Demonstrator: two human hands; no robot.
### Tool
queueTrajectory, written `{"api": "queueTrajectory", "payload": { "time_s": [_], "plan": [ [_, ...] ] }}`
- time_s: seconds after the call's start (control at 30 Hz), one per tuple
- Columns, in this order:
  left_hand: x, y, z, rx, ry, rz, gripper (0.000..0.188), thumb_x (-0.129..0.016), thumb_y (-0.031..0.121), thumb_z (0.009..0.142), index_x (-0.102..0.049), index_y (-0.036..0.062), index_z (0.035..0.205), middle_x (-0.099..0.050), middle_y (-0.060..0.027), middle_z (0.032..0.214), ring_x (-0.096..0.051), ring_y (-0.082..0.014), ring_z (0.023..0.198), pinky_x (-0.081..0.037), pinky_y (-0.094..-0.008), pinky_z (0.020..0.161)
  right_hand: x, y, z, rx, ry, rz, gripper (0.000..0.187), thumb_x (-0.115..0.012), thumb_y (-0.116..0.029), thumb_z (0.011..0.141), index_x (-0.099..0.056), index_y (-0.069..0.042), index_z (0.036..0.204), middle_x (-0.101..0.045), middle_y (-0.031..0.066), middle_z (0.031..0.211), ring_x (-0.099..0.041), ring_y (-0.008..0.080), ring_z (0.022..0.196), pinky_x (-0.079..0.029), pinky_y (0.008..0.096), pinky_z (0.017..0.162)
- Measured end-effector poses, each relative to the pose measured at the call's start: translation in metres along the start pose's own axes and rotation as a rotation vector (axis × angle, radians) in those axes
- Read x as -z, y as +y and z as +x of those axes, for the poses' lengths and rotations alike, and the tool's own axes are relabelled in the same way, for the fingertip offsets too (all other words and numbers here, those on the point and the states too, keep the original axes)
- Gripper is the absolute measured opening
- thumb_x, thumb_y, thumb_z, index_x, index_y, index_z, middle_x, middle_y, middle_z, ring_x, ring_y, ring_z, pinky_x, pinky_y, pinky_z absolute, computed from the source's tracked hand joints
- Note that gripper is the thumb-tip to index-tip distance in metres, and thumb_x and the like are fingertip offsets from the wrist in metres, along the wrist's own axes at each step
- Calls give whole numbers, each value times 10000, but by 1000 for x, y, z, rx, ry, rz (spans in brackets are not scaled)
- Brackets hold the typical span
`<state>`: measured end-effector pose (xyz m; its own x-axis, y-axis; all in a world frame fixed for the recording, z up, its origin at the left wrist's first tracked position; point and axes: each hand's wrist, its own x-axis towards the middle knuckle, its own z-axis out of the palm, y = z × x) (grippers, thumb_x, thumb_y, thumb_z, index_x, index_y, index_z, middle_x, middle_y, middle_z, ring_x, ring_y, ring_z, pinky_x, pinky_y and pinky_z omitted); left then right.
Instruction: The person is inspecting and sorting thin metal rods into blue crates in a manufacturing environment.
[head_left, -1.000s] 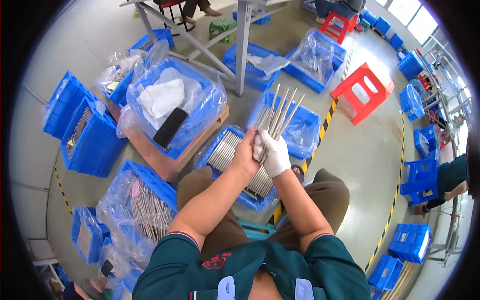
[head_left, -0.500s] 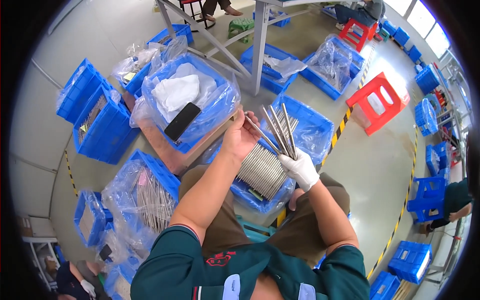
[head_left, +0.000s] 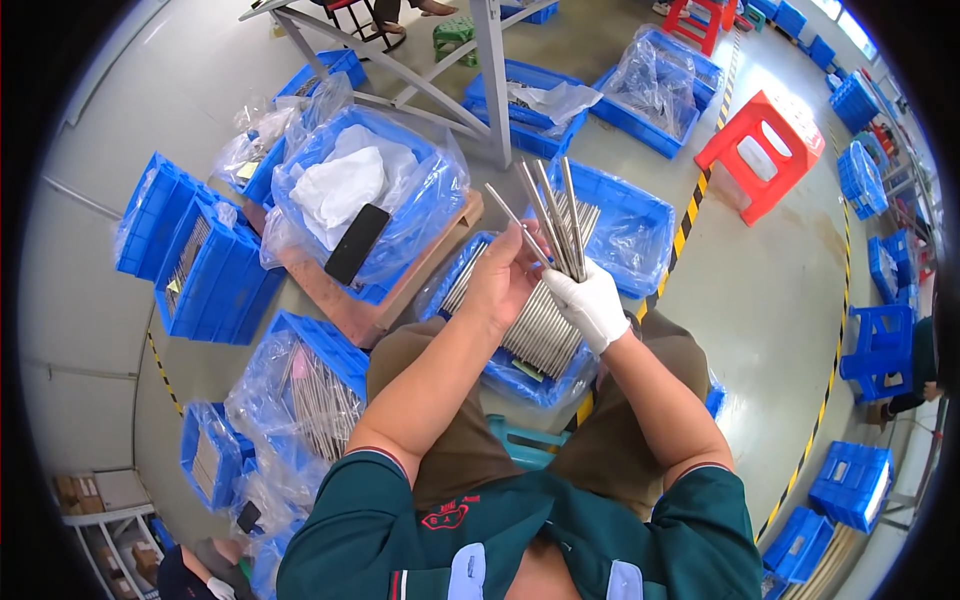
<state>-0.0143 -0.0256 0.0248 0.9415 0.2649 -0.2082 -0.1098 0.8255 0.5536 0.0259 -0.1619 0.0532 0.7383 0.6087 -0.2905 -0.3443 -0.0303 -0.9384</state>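
Note:
My right hand point(head_left: 592, 306), in a white glove, grips the lower ends of several metal rods point(head_left: 556, 215) that fan upward. Beside it, my bare left hand point(head_left: 502, 285) has its fingers curled at a single slanted rod point(head_left: 508, 210), whose lower end meets the gloved hand. Both hands are above a plastic-lined blue crate point(head_left: 545, 392) between my knees. A row of similar metal rods point(head_left: 540, 335) lies stacked in it, partly covered by my left hand.
At left, a blue bin point(head_left: 400, 285) on a wooden base holds white cloth and a black phone point(head_left: 358, 244). Another crate of loose rods point(head_left: 325, 405) stands below it. A red stool point(head_left: 762, 155) is at right, beside yellow-black floor tape point(head_left: 683, 232). A table leg point(head_left: 492, 90) rises ahead.
The view has shifted slightly. My left hand has come closer to the right one and lower along the single rod, whose upper end now sticks out above the fingers.

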Motion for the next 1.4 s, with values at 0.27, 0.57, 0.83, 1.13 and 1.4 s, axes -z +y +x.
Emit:
{"api": "queueTrajectory", "payload": {
  "time_s": [0.27,0.57,0.83,1.13,1.4],
  "plan": [
    [-1,4,-5,1,-4,213,299,-508,375,915,-566,89,979,-615,-29,858,-576,-148,812,-443,-304,748,-7,0,-6,9,15,184,105,-617,-84,832,-527,-37,861,-425,-34,598,-368,45,467,-266,202,407],
    [-5,-8,-10,-86,-1,400,247,-496,301,933,-576,68,955,-604,-22,872,-562,-128,801,-434,-282,751,-12,-7,-4,13,-11,304,173,-627,-120,824,-573,-31,962,-496,-24,706,-412,42,548,-330,199,474],
    [-8,-2,-11,-114,-19,478,223,-452,257,956,-562,64,935,-586,-28,857,-526,-108,777,-410,-239,722,1,-3,11,35,146,-59,180,-620,-197,812,-554,-32,844,-553,44,646,-524,79,556,-385,231,492],
    [-13,-8,-35,327,-352,628,241,-462,256,954,-530,45,860,-510,-11,711,-463,-93,650,-382,-212,612,45,-26,23,-20,-22,403,222,-583,-279,892,-588,-66,953,-303,-87,508,-253,43,375,-179,222,371],
    [-9,-22,-52,532,-348,366,229,-497,227,925,-558,17,855,-560,-58,658,-548,-152,605,-451,-260,608,66,-34,41,103,323,342,237,-673,-235,801,-510,-128,666,-334,-76,467,-276,62,345,-171,235,352]
  ]
}}
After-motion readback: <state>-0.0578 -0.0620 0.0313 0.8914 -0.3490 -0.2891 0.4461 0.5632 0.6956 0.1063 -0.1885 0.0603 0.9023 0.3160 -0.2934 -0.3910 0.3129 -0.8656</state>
